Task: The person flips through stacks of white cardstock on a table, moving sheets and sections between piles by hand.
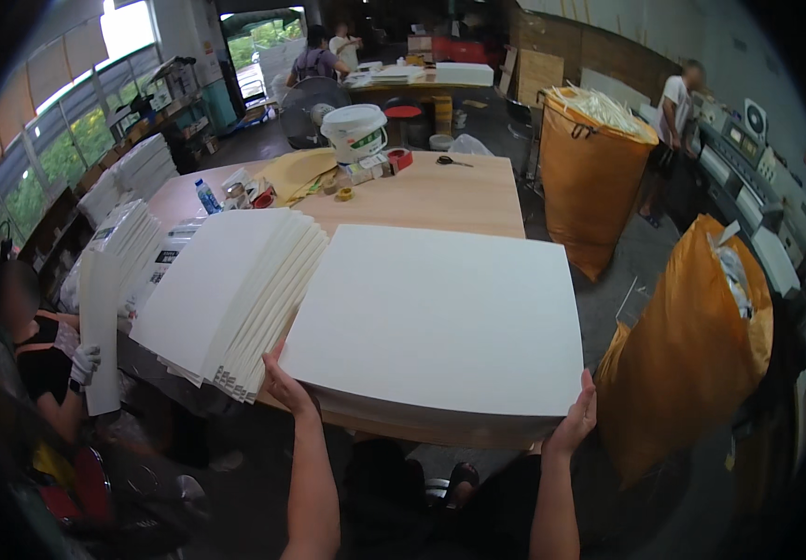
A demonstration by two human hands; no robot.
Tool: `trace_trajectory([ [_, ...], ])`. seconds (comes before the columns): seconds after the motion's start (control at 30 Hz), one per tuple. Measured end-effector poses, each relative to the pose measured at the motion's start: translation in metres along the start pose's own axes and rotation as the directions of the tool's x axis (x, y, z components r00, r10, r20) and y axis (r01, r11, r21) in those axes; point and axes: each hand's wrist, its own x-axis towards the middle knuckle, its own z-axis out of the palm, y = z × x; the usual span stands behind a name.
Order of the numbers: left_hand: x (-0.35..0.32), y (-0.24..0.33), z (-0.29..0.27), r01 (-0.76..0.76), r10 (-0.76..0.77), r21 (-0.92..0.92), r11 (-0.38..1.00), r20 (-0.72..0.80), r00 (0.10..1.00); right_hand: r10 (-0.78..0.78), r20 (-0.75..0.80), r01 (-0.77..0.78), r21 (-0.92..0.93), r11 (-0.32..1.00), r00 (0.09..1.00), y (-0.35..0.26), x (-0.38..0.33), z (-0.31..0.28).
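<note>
A thick stack of white paper sheets (436,317) lies squared on the near part of the table, its front edge toward me. My left hand (291,385) is at the stack's near left corner, its thumb up along the side. At the near right corner my right hand (575,417) presses on the stack with its fingers upright against the edge. Between them, both hands hold the stack; the fingers beneath it are partly hidden. Close by my left hand, a second pile of white sheets (207,280) lies fanned out in overlapping bundles.
Across the wooden table (478,201) are a white bucket (354,135), tape rolls, scissors (453,161) and a bottle (207,197). Orange sacks (687,359) stand to the right. On the left a gloved person holds a white sheet (100,331). Other people stand farther back.
</note>
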Motion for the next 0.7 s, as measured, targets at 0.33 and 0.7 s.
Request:
trace_trajectory([
  [0.33, -0.005, 0.019, 0.015, 0.009, -0.01, 0.028, 1.0, 0.053, 0.999, -0.031, 0.007, 0.032, -0.051, 0.998, 0.999, 0.001, 0.006, -0.006],
  [0.7, 0.003, 0.002, -0.007, -0.008, 0.034, -0.095, 0.995, 0.286, 0.958, -0.023, 0.003, 0.023, 0.006, 1.0, 1.0, 0.006, 0.008, -0.01],
])
